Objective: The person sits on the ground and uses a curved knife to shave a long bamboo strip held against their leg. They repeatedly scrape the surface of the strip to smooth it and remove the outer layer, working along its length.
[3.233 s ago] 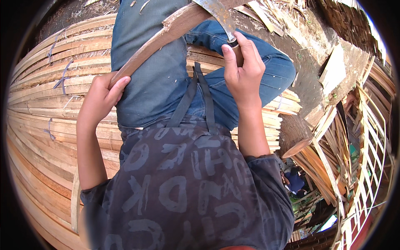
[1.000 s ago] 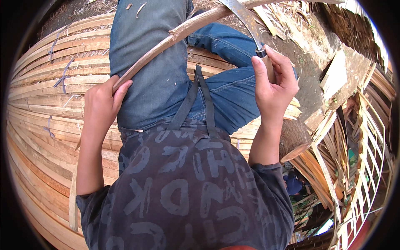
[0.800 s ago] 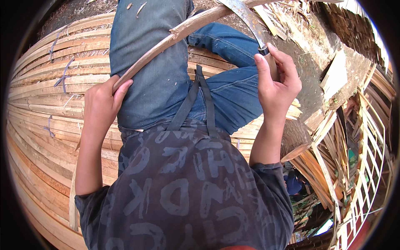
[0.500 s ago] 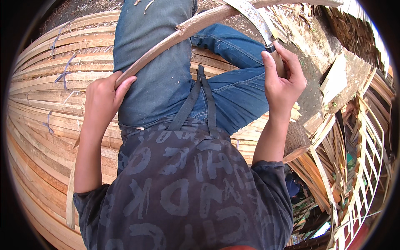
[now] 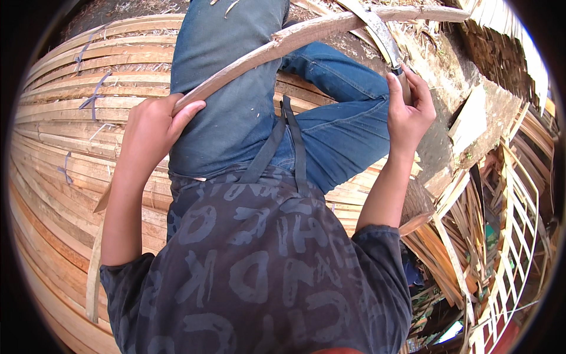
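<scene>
A long, slightly bent wooden stick (image 5: 247,61) slants across my blue-jeaned thigh toward the far right. Its near end is gripped in my left hand (image 5: 154,125), with the thumb lying along the wood. In my right hand (image 5: 410,109), fingers and thumb close round the brown handle of a curved knife (image 5: 386,46). The grey, speckled blade crosses the stick near its far part; whether the edge bites into the wood cannot be made out. A knot or notch shows on the stick's upper side, about halfway along.
Bundles of long sawn wood strips (image 5: 65,109), tied with bluish cord, spread under and left of me. To the right are a rough stone-like block (image 5: 436,159) and a cut log (image 5: 417,203). Split slats (image 5: 448,253) and a woven lattice (image 5: 513,236) stand lower right. Shavings lie at the far side.
The stick has shifted a little right and toward me, so its far end shows more. Both hands have moved slightly right, and the knife blade sits a bit nearer.
</scene>
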{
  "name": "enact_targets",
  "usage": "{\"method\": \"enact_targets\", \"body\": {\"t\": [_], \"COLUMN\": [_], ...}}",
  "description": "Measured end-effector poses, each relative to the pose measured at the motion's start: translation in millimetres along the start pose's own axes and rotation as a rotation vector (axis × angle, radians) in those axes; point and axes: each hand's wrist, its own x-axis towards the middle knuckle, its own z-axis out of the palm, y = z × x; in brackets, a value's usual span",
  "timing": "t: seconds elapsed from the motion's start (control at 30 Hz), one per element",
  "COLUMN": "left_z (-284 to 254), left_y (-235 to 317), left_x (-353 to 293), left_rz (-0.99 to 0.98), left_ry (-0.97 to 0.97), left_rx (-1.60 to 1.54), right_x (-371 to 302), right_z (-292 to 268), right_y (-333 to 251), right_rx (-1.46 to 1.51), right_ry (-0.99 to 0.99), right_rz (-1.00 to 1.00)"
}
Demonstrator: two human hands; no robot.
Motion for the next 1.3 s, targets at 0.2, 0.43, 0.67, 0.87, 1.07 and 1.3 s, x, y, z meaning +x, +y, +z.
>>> {"method": "enact_targets", "body": {"t": [0.2, 0.43, 0.67, 0.87, 1.07, 1.3], "left_z": [-2, 4, -8, -8, -4, -13], "left_y": [2, -6, 7, 2, -3, 9], "left_x": [2, -4, 4, 4, 5, 13], "left_rz": [-0.047, -0.081, -0.126, -0.093, -0.020, -0.136], "left_ry": [-0.054, 0.025, -0.098, -0.062, -0.048, -0.158], "left_rx": [-0.019, -0.095, -0.026, -0.035, -0.078, -0.141], "right_x": [-1, 15, -10, 9, 27, 26], "right_z": [1, -76, 4, 4, -2, 0], "right_y": [1, 41, -31, -32, -12, 0], "right_rx": [-0.024, -0.002, 0.064, 0.039, -0.059, -0.033], "right_ry": [0.048, 0.335, 0.017, -0.071, -0.081, -0.083], "right_rz": [0.077, 0.286, -0.047, -0.020, -0.100, -0.012]}}
